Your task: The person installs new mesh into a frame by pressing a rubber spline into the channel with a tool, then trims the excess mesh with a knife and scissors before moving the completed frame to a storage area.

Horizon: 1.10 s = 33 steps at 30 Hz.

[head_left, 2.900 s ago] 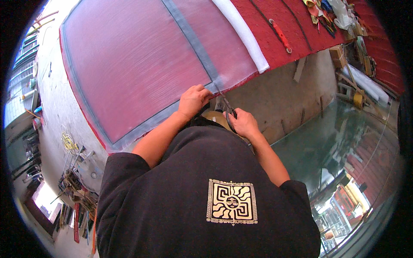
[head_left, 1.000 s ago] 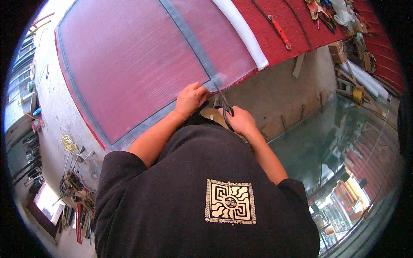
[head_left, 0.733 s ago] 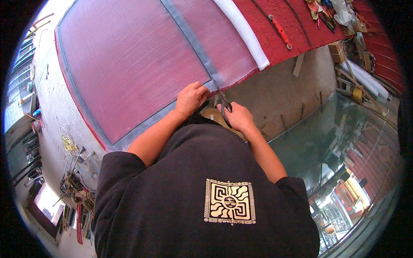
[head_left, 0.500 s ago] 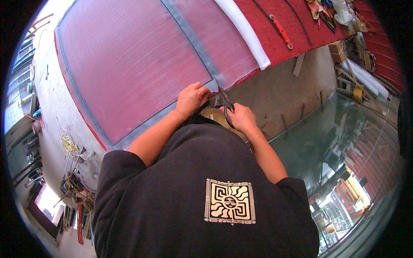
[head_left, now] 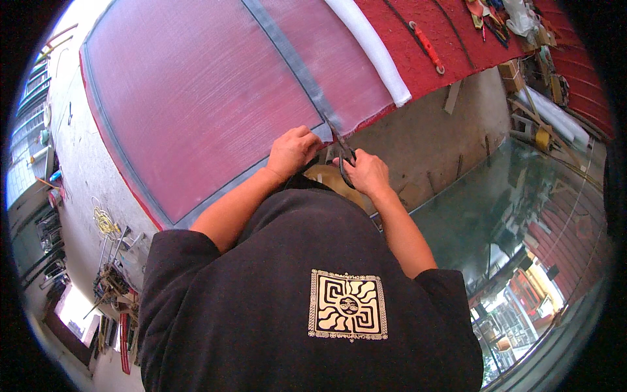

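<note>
A translucent pale mesh sheet [head_left: 202,111] lies over a red tabletop, bordered by grey strips [head_left: 287,55]. At its near right corner, my left hand [head_left: 292,154] is closed on the sheet's edge, fingers pinched together. Just to the right, my right hand [head_left: 366,173] grips dark-handled scissors [head_left: 347,153]. Their blades point away from me and lie at the mesh beside the grey strip, right of the corner. How far apart the blades are is hard to make out.
A rolled white length of mesh [head_left: 369,52] rests to the right of the sheet. Farther right on the red surface [head_left: 418,16] are a red bar tool [head_left: 426,48], a dark cord and piled small items. A large glass pane [head_left: 457,209] stands at my right.
The scissors have moved slightly away from me, with their blades farther along the grey strip. My right hand has shifted a little up with them; my left hand stays at the corner.
</note>
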Available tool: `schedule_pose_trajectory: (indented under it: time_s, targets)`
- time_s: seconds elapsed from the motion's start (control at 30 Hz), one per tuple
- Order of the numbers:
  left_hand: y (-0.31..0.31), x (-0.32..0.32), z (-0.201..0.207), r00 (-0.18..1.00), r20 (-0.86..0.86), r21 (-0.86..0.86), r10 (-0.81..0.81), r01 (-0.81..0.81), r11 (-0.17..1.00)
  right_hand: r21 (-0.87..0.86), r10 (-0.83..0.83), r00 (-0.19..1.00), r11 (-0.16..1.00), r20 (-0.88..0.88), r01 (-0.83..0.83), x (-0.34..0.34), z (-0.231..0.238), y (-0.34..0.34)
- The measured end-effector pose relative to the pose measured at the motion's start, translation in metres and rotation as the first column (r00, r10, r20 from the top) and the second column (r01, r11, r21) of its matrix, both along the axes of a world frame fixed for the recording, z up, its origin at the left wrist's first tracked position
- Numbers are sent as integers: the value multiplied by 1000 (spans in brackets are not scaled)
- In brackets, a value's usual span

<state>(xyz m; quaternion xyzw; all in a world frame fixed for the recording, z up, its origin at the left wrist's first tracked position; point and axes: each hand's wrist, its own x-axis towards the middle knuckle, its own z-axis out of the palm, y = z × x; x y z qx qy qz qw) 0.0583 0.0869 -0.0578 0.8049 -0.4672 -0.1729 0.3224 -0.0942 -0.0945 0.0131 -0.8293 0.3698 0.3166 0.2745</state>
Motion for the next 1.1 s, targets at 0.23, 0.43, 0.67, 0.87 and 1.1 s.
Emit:
schedule_pose_trajectory:
  time_s: [0.23,0.43,0.67,0.87,1.1]
  targets:
    - [-56,-8,46,1000,5,-46,-22,23,999,-131,25,995,991,101,-11,-6,-16,9]
    - [-93,-13,26,981,136,190,-137,110,976,-141,76,993,988,89,-63,-11,-30,8]
    - [-98,-9,14,959,205,180,-194,158,971,-117,21,996,993,88,-10,-5,-21,15]
    - [-105,-3,5,961,155,150,-228,206,967,-150,54,995,988,79,-41,-2,-24,17]
    - [-108,-6,12,967,109,153,-232,215,965,-97,73,991,993,110,-63,-7,-33,7]
